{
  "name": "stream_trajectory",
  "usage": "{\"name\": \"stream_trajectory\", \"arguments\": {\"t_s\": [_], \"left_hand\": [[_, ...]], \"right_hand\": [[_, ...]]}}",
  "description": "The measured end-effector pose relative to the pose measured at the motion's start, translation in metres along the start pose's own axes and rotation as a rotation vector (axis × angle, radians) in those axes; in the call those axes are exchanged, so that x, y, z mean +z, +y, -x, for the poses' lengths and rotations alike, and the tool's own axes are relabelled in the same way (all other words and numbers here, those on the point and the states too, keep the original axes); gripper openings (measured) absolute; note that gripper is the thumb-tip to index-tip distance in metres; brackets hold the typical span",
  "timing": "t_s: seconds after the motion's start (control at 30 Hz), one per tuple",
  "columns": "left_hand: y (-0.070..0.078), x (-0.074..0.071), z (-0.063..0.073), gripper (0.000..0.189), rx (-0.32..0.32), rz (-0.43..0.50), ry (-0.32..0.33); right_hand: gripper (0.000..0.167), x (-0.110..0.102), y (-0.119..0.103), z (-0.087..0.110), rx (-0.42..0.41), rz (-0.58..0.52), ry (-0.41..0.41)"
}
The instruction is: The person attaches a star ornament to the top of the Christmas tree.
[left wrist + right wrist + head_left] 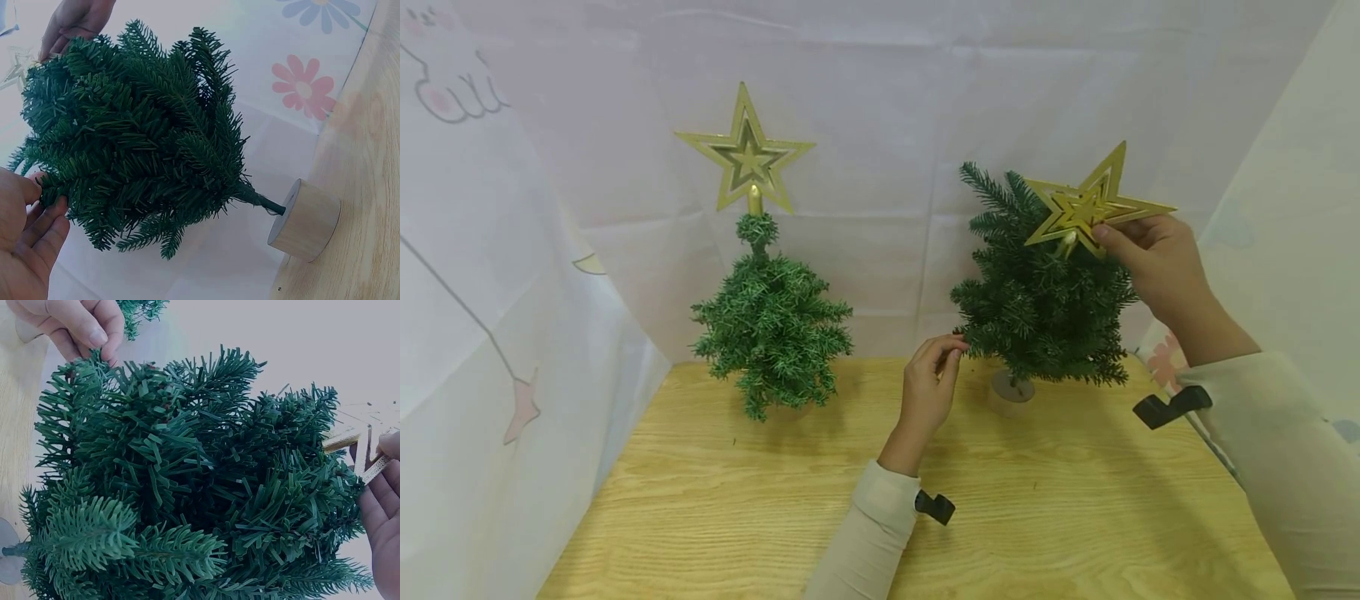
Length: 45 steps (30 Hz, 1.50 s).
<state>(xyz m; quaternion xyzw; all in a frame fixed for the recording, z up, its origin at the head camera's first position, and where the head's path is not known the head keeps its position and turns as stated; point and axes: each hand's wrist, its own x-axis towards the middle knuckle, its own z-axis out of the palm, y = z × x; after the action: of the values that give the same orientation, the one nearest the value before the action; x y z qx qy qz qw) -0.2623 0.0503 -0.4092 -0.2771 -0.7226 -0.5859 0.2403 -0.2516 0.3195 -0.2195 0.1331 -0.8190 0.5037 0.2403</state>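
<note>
A gold star tree topper (1086, 208) is pinched by my right hand (1161, 258) at the top of the right-hand small artificial Christmas tree (1037, 308). The star leans to one side, and its lower stem (1066, 243) meets the upper branches; whether it is seated there is hidden. My left hand (928, 379) pinches a low branch tip on that tree's left side, seen also in the left wrist view, where the fingers (47, 234) close on the needles. The tree's round wooden base (306, 219) rests on the table, the trunk tilted.
To the left stands a second small Christmas tree (775, 325) with an upright gold star (748, 154) on top. Both trees are on a wood-grain table (737, 508). Pale printed cloth (880, 167) hangs behind and at the sides.
</note>
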Motion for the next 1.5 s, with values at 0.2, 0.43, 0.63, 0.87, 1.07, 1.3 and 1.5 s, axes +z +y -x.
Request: {"name": "stream_trajectory", "arguments": {"t_s": [0.2,0.43,0.63,0.87,1.07,1.3,1.5], "left_hand": [[-0.0007,0.0001,0.0004,0.017,-0.005,-0.002,0.002],[-0.0013,0.0001,0.0003,0.018,0.009,-0.008,0.004],[-0.0015,0.0005,0.0009,0.018,0.004,-0.006,0.0],[-0.0011,0.0017,0.0012,0.018,0.005,0.002,-0.001],[-0.0012,0.0014,0.0008,0.017,0.014,-0.001,0.015],[-0.0015,0.0014,0.0004,0.017,0.025,0.015,0.019],[-0.0031,0.0014,0.0004,0.018,0.008,0.018,0.013]], "right_hand": [[0.031,-0.0009,0.0003,0.0011,-0.042,0.132,-0.01],[0.033,-0.0004,-0.0019,0.0015,-0.093,0.239,-0.011],[0.032,-0.0006,-0.0022,0.0041,-0.097,0.264,-0.009],[0.034,-0.001,-0.0054,0.0053,-0.094,0.291,-0.009],[0.034,-0.0034,-0.003,0.0042,-0.072,0.284,0.001],[0.034,-0.0038,-0.0018,0.0019,-0.052,0.22,0.001],[0.03,-0.0038,-0.0024,0.0025,-0.038,0.163,0.005]]}}
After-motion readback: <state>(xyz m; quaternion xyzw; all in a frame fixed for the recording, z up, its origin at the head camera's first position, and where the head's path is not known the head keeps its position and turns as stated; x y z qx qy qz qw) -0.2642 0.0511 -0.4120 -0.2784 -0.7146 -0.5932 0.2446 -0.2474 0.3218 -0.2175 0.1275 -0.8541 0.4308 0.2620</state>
